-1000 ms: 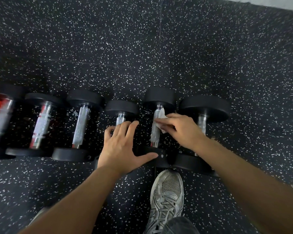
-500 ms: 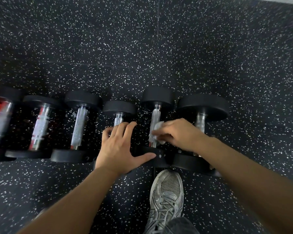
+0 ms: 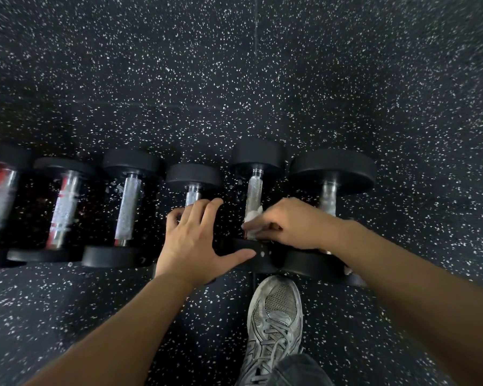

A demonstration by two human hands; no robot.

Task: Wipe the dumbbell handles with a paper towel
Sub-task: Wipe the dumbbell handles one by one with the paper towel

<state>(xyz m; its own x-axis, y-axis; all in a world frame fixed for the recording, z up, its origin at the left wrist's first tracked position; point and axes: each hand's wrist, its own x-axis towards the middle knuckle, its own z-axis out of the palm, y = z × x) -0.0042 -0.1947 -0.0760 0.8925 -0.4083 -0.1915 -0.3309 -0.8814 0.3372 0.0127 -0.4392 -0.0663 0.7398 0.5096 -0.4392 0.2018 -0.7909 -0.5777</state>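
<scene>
Head view: six dumbbells lie in a row on the speckled floor. The right hand is clenched around a white paper towel, pressing it on the near end of the fifth dumbbell's handle. The left hand lies flat, fingers spread, over the fourth dumbbell, seemingly resting on it. A grey sneaker stands just below.

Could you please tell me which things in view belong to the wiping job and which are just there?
Part of the job:
- paper towel, pinched in the right hand
- dumbbell handle being wiped
- left hand steadying the neighbouring dumbbell

Just there:
- grey shoe
- speckled floor
</scene>
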